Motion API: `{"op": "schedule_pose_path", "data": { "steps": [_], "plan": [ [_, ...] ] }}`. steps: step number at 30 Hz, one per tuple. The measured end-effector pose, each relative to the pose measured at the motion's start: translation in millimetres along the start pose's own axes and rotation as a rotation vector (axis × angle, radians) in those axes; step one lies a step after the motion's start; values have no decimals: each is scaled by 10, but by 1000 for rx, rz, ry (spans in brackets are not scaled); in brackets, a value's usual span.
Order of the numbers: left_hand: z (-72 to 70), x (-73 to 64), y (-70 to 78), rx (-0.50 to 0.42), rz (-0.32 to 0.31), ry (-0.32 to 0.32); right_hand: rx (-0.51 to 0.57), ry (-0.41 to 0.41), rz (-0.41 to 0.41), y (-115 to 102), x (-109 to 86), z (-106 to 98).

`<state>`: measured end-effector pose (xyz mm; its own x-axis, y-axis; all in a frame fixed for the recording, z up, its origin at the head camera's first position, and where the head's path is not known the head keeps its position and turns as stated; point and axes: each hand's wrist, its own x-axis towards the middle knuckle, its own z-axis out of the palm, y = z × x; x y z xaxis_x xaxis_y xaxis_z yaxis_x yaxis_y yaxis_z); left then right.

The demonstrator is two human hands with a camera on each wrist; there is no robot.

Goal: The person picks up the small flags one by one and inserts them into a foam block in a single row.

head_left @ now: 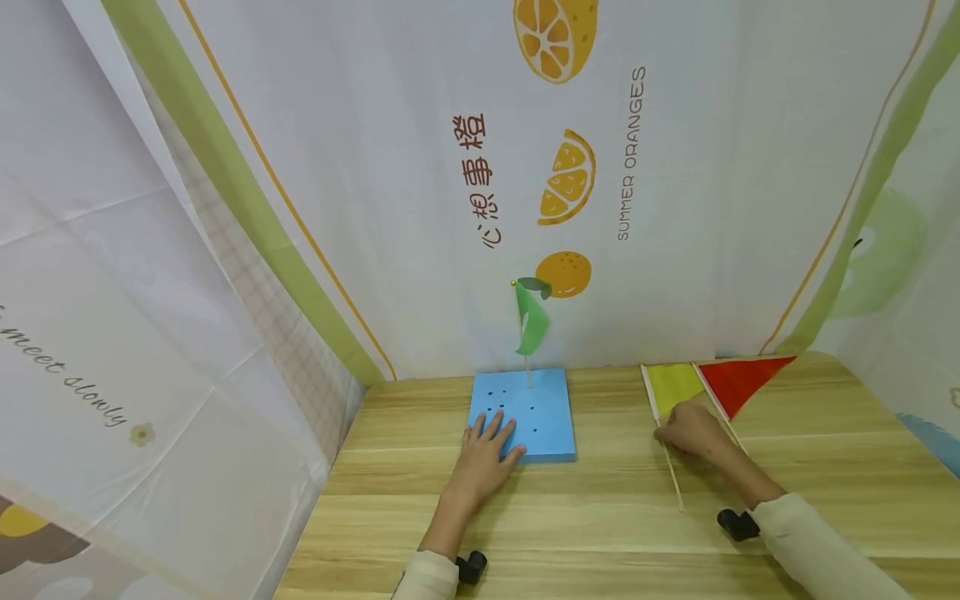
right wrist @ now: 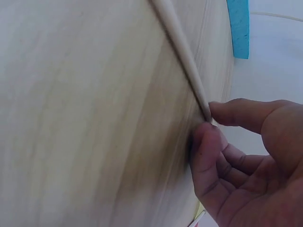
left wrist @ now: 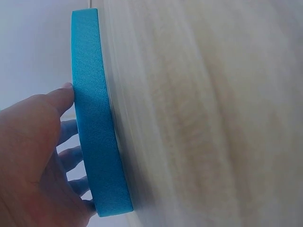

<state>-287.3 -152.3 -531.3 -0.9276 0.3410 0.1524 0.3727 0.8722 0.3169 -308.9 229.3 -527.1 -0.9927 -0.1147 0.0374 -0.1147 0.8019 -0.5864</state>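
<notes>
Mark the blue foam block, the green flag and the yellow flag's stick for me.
blue foam block (head_left: 536, 408), head view, bare top face.
green flag (head_left: 532, 321), head view, middle of the cloth.
yellow flag's stick (head_left: 672, 472), head view, lower shaft.

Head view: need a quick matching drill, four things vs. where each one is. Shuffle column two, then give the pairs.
Column one:
1. green flag
2. yellow flag
3. left hand
4. red flag

Column two:
A. lying on the table, farthest right
B. standing upright in the blue foam block
C. resting flat on the near corner of the foam block
D. lying on the table, its stick pinched by the right hand

Pairs: 1-B, 2-D, 3-C, 4-A
</notes>
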Motion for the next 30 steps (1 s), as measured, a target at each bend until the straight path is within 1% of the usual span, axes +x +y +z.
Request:
{"op": "schedule_pose_path", "data": {
  "steps": [3,5,11,16,21,27,30],
  "plan": [
    [1,2,0,1,2,2,8,0,-3,7,3,-3],
    [0,6,0,2,3,4,21,-1,12,2,7,-6],
    [-24,6,28,1,5,7,59,-22,80,-36,6,-27],
    [-17,-6,30,5,-2,4,54,-35,121,-34,6,-33],
    [-5,-11,15,3,-7,0,53,-66,115,-20,11,-45],
    [-13,-17,17,-2,-9,2,88,-99,63,-35,-11,-82],
    [-13,-18,17,-2,-6,4,104,-108,70,-36,-14,-92]
  ]
}}
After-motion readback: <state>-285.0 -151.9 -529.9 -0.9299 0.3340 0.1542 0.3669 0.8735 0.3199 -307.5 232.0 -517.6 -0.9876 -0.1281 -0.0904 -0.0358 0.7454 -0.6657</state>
